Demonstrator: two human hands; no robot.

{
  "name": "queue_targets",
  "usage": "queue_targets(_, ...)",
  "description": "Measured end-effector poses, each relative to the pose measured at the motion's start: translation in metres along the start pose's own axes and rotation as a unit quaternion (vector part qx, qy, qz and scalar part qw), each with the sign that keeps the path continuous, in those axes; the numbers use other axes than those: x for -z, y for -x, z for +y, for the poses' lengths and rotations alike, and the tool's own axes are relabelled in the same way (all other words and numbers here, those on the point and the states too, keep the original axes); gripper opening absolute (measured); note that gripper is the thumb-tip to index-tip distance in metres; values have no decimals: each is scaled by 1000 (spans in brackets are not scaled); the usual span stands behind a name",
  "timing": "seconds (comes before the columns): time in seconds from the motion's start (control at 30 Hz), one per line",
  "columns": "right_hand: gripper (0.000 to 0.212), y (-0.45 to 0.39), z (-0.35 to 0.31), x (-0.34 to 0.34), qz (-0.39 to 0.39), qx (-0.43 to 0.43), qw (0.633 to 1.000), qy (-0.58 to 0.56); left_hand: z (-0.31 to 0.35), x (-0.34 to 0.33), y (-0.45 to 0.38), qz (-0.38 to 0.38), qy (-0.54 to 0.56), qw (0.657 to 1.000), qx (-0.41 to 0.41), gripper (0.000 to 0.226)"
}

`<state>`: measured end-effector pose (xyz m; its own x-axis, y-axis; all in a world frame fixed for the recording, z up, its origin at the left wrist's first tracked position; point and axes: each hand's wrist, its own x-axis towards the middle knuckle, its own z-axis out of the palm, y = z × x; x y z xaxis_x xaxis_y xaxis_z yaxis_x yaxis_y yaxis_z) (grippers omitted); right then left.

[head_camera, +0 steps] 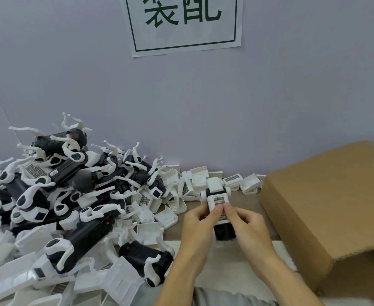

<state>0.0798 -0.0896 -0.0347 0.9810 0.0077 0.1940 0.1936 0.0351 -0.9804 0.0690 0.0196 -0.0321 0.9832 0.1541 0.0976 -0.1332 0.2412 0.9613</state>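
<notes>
Head view: the black-and-white toy (214, 186) is held just above the tabletop (250, 198), centre-right and near, between the left hand (198, 226) and right hand (245, 226). Each grip pinches the toy, the thumb tips meeting on its white grille panel (218, 200). A pile (71, 195) of like toys and white shells fills the left, a box (325, 206) lies just right of the hands, and a sign (181, 23) hangs on the far wall.

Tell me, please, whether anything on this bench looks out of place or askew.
Nothing looks damaged. The black-and-white assemblies lie in a tangled heap at left, white covers are scattered along the wall, and the paper sign hangs slightly tilted. The held unit looks intact.
</notes>
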Motion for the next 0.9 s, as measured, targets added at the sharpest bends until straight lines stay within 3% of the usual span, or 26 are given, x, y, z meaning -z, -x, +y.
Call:
queue_targets(0.17, 29, -3, 3, 2, 45, 20, 999, -2, -1, 4, -3, -39, 9, 998, 40, 19)
queue_targets(0.4, 17, -5, 0, 4, 20, 44, 999, 2, 0, 2, -1, 5, -126, 992, -18, 17)
queue_targets(0.6, 19, -2, 0, 3, -15, 24, 999, -41, 1, 3, -1, 27, -56, 998, -4, 17)
queue_targets(0.8, 19, -2, -1, 4, 10, 29, 999, -13, 3, 3, 1, -20, -9, 999, 23, 32)
queue_targets(0.9, 19, -2, -1, 4, 11, 30, 999, -4, 6, 1, 2, 6, -38, 999, 15, 19)
